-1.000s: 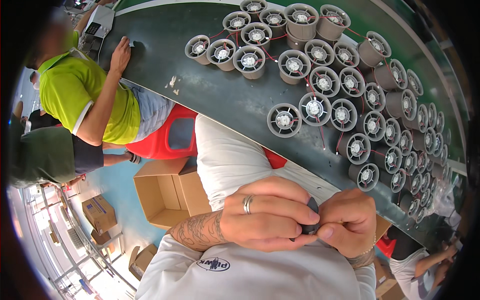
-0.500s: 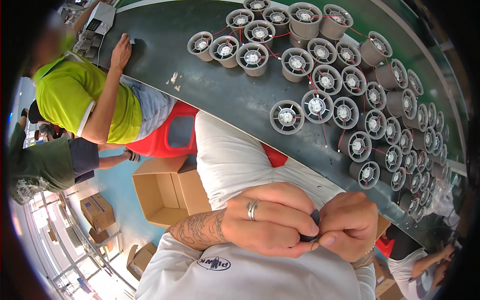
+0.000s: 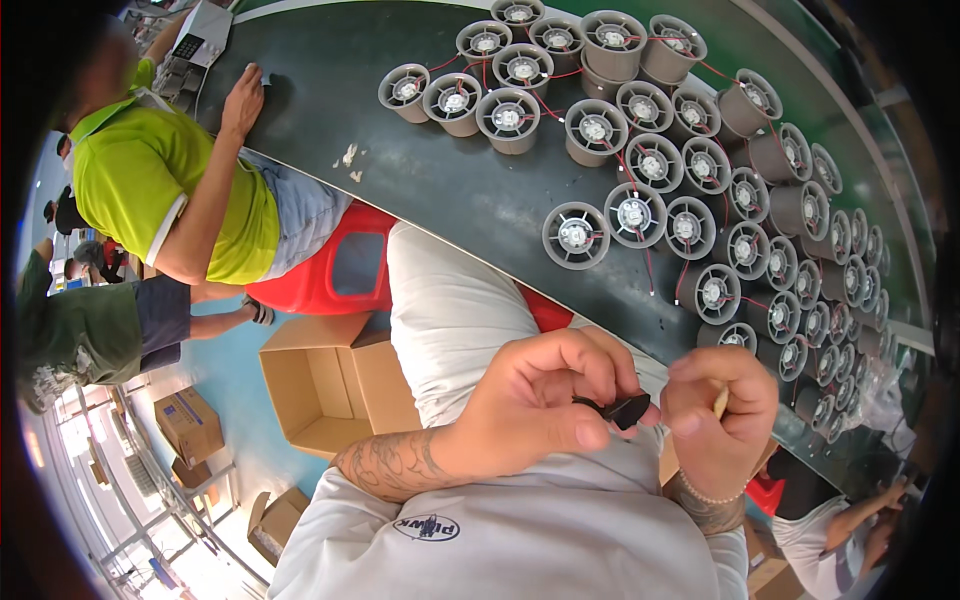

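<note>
In front of my white shirt, my left hand pinches a small black rounded piece between thumb and fingers. A thin dark strand sticks out beside the piece, toward my palm. Just to the right, and apart from it, my right hand is raised with its fingers curled in. Something small and pale shows among those fingers; whether they grip it I cannot make out. Beyond both hands, several grey cylindrical fan housings with spoked tops and red wires stand on the dark workbench.
At my left a person in a yellow-green shirt sits on a red stool, one hand on the bench. An open cardboard box stands on the floor. Another person's arm shows at lower right. Crumpled clear plastic lies among the far-right housings.
My hands were together over the black piece; now they are apart. The left has turned, showing its palm side and the piece, and the right has risen slightly away.
</note>
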Demonstrator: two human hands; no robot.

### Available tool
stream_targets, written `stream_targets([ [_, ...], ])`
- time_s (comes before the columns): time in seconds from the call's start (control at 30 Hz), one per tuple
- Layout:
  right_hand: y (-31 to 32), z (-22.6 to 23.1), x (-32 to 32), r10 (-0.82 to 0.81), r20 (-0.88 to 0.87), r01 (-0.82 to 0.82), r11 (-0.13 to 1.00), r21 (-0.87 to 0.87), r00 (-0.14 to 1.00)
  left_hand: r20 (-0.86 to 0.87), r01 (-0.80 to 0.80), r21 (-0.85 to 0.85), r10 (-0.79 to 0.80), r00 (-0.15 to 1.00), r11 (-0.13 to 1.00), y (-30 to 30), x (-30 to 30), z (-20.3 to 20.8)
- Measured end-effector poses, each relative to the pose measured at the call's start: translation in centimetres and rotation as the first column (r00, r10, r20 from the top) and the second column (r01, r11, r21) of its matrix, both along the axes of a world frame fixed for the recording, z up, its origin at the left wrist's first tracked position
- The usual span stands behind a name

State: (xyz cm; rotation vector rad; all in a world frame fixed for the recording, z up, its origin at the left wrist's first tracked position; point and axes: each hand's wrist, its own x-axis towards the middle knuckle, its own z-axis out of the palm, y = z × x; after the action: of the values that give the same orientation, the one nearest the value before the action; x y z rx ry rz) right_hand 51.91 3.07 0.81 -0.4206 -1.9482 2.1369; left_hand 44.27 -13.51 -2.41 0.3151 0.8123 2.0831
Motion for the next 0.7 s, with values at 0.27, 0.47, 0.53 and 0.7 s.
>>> stream_targets([
  [0.27, 0.2, 1.3, -1.4, 0.145, 0.111, -0.134, 0.986, -0.102, 0.983, 0.444, 0.183, 0.046, -0.184, 0.877, 0.982, -0.1, -0.4, 0.6],
  [0.47, 0.3, -0.2, -0.8, 0.106, -0.071, -0.091, 0.976, 0.196, 0.992, 0.453, 0.133, 0.042, -0.137, 0.881, 0.990, 0.0, -0.5, 0.6],
  [0.53, 0.1, -0.8, -0.5, 0.041, -0.116, -0.012, 0.970, 0.242, 0.992, 0.451, 0.149, 0.058, -0.159, 0.878, 0.987, -0.2, -0.5, 0.5],
  [0.7, 0.2, -0.5, -0.1, 0.005, -0.042, 0.005, 0.975, 0.221, 0.999, 0.464, 0.188, 0.086, -0.206, 0.862, 0.978, -0.2, -0.5, 0.2],
])
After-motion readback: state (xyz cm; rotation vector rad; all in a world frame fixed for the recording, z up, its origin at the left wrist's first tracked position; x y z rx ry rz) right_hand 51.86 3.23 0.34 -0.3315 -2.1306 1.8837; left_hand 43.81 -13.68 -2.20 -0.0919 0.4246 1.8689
